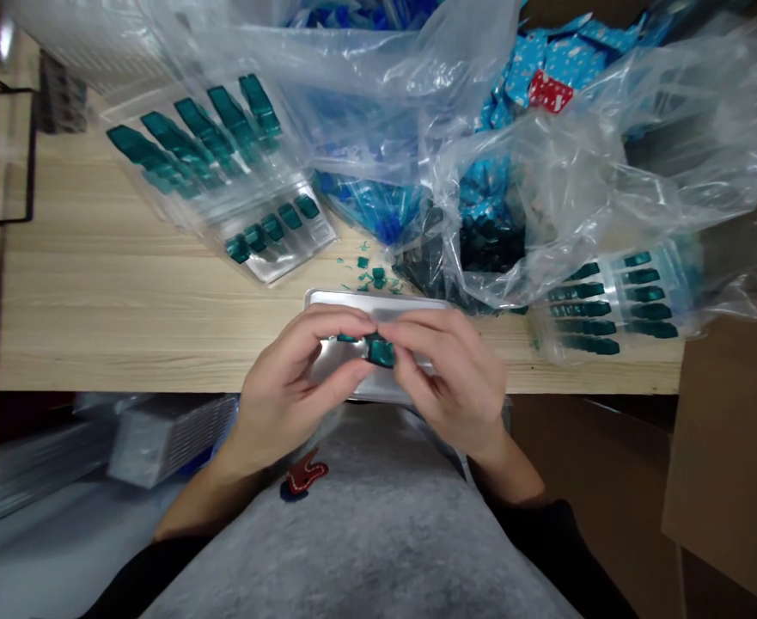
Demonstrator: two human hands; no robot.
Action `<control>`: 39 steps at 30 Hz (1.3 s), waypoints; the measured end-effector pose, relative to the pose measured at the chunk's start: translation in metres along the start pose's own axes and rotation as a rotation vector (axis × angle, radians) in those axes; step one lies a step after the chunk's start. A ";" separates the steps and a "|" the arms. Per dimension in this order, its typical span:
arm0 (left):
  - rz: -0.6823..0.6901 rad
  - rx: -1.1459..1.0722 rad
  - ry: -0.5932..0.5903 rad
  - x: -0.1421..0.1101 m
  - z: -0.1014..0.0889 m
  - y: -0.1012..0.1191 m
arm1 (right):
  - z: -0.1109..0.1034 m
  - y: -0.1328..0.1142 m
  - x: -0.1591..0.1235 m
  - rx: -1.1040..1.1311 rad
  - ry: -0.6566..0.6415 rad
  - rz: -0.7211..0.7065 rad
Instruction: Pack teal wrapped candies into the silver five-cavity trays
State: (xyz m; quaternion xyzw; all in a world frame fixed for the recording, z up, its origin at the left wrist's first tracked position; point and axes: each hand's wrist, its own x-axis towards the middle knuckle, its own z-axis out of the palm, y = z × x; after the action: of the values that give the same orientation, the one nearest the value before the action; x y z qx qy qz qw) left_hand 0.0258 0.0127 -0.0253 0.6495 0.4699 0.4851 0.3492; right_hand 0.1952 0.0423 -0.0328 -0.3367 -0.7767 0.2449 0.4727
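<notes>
The small teal piece (381, 351) sits pinched over a silver metal plate (352, 299) between the nearly closed fingers of your left hand (294, 383) and right hand (452, 383), with teal scraps (369, 275) just beyond, clear plastic trays (288, 249) of teal parts on 2 sides, and crumpled plastic bags (533, 172) behind.

The counter (126, 322) is smooth pale wood, the tray (345, 301) satin silver metal. The teal plastic pieces (381, 351) look glossy, and the clear plastic bags (610, 146) shiny and crinkled.

A light wooden table (126, 344) stands beside brown cardboard boxes (732, 430).
</notes>
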 end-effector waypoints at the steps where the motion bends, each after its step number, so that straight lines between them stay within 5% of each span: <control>1: -0.010 0.010 0.018 0.000 0.000 0.001 | -0.001 0.000 0.001 -0.017 -0.016 -0.006; 5: -0.019 0.220 0.024 0.003 -0.008 -0.002 | -0.015 0.022 0.016 -0.116 0.011 0.147; 8: 0.112 0.560 -0.107 0.006 -0.019 -0.009 | -0.028 0.062 0.034 -0.300 0.032 0.399; 13: 0.234 0.686 -0.268 0.009 -0.022 -0.017 | -0.028 0.119 0.056 -0.549 -0.493 0.626; 15: 0.237 0.672 -0.287 0.009 -0.019 -0.016 | -0.022 0.128 0.059 -0.596 -0.556 0.627; 31: 0.334 0.691 -0.302 0.007 -0.010 -0.026 | -0.018 0.134 0.055 -0.591 -0.581 0.575; 36: 0.281 0.687 -0.262 0.004 -0.010 -0.030 | -0.026 0.124 0.055 -0.554 -0.480 0.585; 39: 0.247 0.643 -0.254 0.001 -0.008 -0.032 | -0.029 0.119 0.054 -0.601 -0.527 0.617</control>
State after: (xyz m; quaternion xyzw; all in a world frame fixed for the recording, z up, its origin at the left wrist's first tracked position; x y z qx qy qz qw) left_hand 0.0095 0.0234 -0.0514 0.8329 0.4695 0.2666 0.1214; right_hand 0.2383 0.1626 -0.0731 -0.5985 -0.7701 0.2152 0.0484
